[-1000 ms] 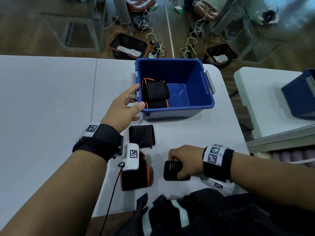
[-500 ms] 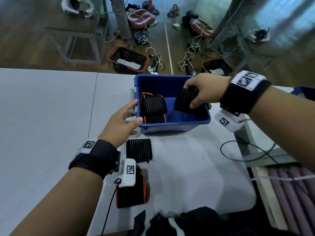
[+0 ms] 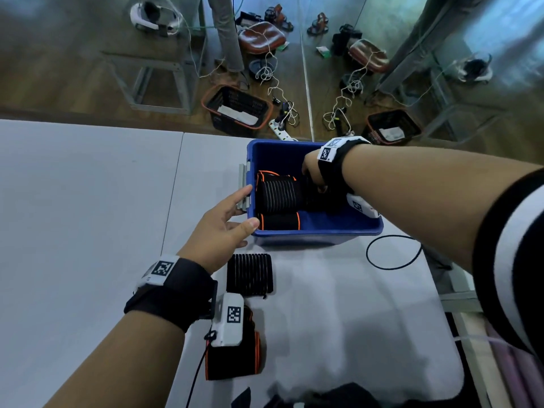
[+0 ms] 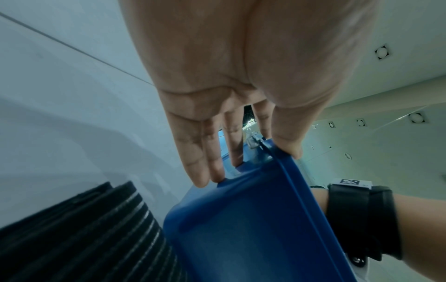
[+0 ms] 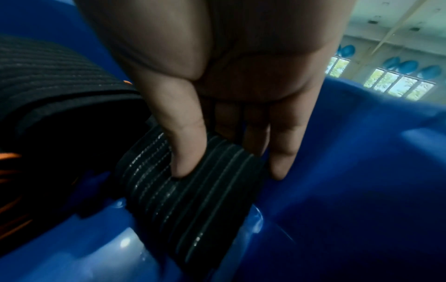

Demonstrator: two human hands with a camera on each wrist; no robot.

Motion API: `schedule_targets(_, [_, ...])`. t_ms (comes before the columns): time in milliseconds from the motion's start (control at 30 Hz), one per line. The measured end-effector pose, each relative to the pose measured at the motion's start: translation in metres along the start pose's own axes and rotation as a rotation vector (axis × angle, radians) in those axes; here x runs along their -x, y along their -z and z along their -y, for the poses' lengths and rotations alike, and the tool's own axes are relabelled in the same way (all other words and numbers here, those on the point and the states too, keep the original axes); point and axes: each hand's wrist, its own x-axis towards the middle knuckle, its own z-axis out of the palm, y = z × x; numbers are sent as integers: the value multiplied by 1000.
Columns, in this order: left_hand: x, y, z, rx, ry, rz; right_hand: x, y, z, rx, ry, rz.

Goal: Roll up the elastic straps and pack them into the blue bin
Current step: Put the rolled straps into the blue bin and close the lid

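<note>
Straps: two lie on the tabletop, lower centre. Left hand, fingers straight, steadies the blue bin. Right hand, over the rim half a second ago, now grips its roll on the bin floor; release remains.

White table carries blue bin at far edge. Ribbed black strap just before bin; orange-edged strap nearer; black cable loop right of bin.
</note>
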Motion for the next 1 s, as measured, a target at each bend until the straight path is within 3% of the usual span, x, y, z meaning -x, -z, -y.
schedule_targets(200, [-2,0,2,-9,-15,3,-18,-7,1,-40,-7,-17])
schedule_targets(333, [-4,0,3,-3,-16,5,23,-1,6,-183,-23,-55])
schedule_targets(533, [-3,0,0,4,-9,2,82,0,-2,-384,13,-247])
schedule_targets(733, [-2,1,-3,-7,-9,10,163,-10,15,-664,196,-465])
schedule_targets(800, [-2,1,-3,-1,-2,5,185,-20,30,-778,298,-449])
schedule_targets(900, [-2,2,-4,-8,-3,7,202,-43,59,-899,434,-284])
schedule_targets(1000, [-1,1,-4,-21,-19,8,193,-73,93,-824,454,-212])
